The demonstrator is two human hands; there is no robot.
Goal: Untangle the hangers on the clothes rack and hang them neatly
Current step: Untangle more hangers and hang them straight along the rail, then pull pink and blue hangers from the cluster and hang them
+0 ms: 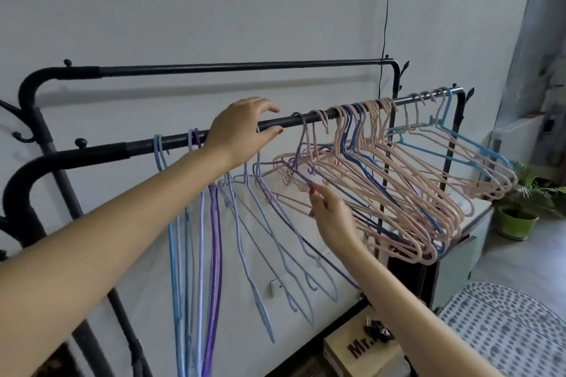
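Pinching the shoulder of a purple hanger [301,176] between thumb and fingertips, a person's right hand [332,217] works at a tangle on the front rail [294,121] of a black clothes rack [33,144]; the left hand [240,131] rests against that rail, fingers spread and curled over it, gripping nothing that can be made out. Pink hangers [428,193] crowd the rail's right half, blue and purple hangers [211,239] dangle at its left, near a potted plant [520,211]

Two bare, sleeveless forearms; red-painted nails on both grips [242,135] [332,217].
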